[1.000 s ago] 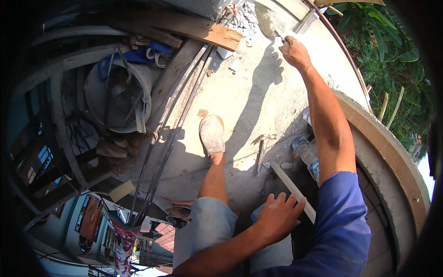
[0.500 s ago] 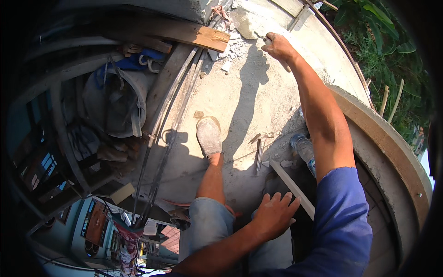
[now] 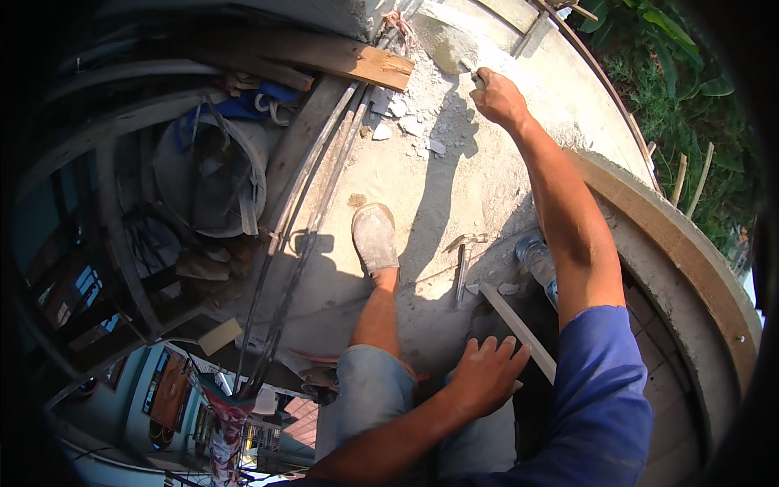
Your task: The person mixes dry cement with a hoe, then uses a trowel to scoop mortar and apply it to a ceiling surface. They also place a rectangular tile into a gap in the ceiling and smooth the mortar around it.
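My right hand (image 3: 498,97) is stretched out to the far wall, closed round the handle of what looks like a trowel. Most of that tool is hidden by the fingers; a grey end (image 3: 466,65) pokes out toward a darker patch on the pale concrete. Broken white chips (image 3: 411,126) lie on the ground left of it. My left hand (image 3: 489,369) lies over my bent right knee, fingers apart, holding nothing. A claw hammer (image 3: 463,268) rests on the ground ahead of it, and a pale wooden strip (image 3: 519,334) slants just beyond its fingertips.
Long metal pipes (image 3: 324,178) run along the left, beneath a wooden plank (image 3: 365,63). Beyond them stands a dirty bucket (image 3: 251,174). A plastic bottle (image 3: 535,264) lies by my right forearm. A curved concrete ledge (image 3: 690,252) bounds the right side, with plants outside.
My right hand has shifted slightly right and down, and its tool has turned in the grip. More white chips show on the ground. My left hand stays on the knee.
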